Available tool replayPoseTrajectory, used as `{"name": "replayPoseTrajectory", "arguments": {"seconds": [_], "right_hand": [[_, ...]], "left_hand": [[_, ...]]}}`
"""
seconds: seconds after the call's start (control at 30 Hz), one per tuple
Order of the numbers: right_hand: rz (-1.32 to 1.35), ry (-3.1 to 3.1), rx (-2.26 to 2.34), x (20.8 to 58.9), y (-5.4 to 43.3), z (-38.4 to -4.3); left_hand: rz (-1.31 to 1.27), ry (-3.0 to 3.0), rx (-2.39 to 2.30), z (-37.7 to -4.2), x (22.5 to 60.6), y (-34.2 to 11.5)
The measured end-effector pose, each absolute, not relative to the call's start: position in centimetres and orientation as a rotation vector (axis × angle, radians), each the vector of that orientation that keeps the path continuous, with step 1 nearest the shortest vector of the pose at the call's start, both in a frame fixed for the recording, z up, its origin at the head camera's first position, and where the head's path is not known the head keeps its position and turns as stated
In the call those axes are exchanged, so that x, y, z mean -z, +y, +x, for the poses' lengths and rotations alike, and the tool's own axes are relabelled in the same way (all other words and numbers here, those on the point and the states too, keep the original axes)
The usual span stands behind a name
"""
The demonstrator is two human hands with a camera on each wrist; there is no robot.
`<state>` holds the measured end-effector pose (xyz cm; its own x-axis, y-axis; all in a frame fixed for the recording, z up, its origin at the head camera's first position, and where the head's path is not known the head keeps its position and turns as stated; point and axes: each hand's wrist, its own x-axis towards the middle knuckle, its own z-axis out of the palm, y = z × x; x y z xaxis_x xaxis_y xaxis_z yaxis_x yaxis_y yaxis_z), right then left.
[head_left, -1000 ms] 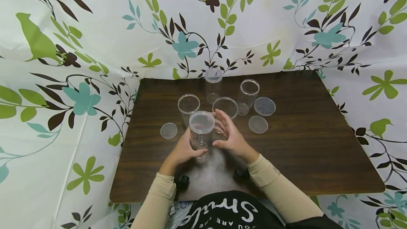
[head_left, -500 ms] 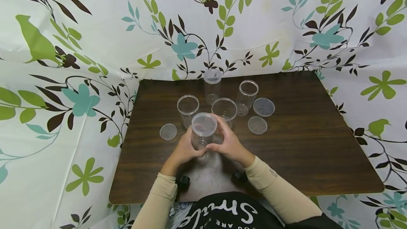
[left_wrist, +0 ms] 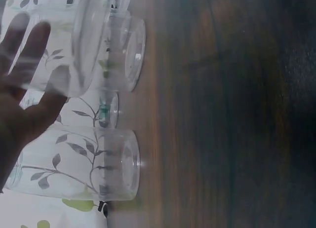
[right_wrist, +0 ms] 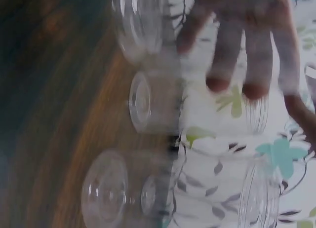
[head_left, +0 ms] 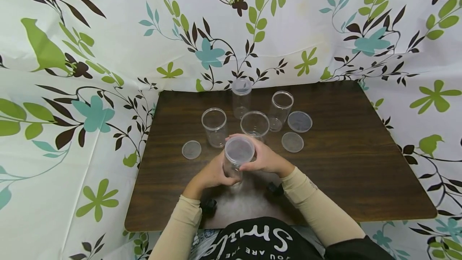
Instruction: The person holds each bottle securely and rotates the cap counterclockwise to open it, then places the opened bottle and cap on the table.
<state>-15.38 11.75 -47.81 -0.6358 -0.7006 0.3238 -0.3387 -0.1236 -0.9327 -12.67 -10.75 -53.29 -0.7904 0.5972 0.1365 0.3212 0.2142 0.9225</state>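
Observation:
A clear plastic jar [head_left: 231, 168] with a translucent lid [head_left: 240, 150] on top is held between both hands over the near middle of the table. My left hand [head_left: 212, 172] grips the jar body from the left, thumb on the near side. From the right, my right hand [head_left: 266, 158] holds the top of the jar near the lid, fingers curving behind it and thumb in front. In the left wrist view, my left fingers [left_wrist: 34, 53] show through the clear wall. The right wrist view shows my right fingers [right_wrist: 224, 55] spread along the jar.
Beyond the hands stand open clear jars: one at left [head_left: 215, 131], a wider one in the middle [head_left: 254, 125], one at right [head_left: 279, 113]. A lidded jar [head_left: 241, 99] stands at the back. Loose lids lie at left [head_left: 191, 149] and right [head_left: 300, 121] on the brown table [head_left: 353, 159].
The held jar has moved right and toward the body, its top tilting. My right hand, apart from it a second ago, now holds its upper part. The other jars and lids have stayed put.

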Motion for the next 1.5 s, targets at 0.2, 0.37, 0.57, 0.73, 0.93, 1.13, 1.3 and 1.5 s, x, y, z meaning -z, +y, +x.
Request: {"name": "replayPoseTrajectory", "arguments": {"seconds": [0.2, 0.37, 0.57, 0.73, 0.93, 1.13, 1.3, 1.5], "right_hand": [[-1.25, 1.658, 1.74, 47.7, 12.5, -16.5], [-1.217, 1.61, 1.771, 47.9, 12.5, -16.5], [-1.132, 1.648, 1.878, 48.5, 12.5, -16.0], [-1.026, 1.698, 2.029, 49.0, 12.6, -14.9], [-0.982, 1.743, 2.065, 49.4, 13.0, -13.7], [-1.039, 1.771, 2.009, 49.4, 12.7, -13.3], [-0.997, 1.769, 2.016, 49.3, 12.3, -13.3], [-0.978, 1.781, 2.032, 49.1, 11.8, -14.1]], "left_hand": [[0.945, 2.098, -1.576, -12.7, 53.1, -10.7], [0.938, 2.092, -1.606, -12.8, 53.0, -10.7], [0.892, 2.112, -1.667, -12.8, 53.1, -11.1], [0.786, 2.158, -1.715, -12.9, 52.9, -11.5], [0.68, 2.281, -1.715, -13.2, 53.9, -12.0], [0.646, 2.337, -1.671, -13.3, 54.2, -12.0], [0.651, 2.352, -1.643, -13.4, 54.4, -11.7], [0.704, 2.358, -1.587, -13.5, 54.3, -11.2]]}}
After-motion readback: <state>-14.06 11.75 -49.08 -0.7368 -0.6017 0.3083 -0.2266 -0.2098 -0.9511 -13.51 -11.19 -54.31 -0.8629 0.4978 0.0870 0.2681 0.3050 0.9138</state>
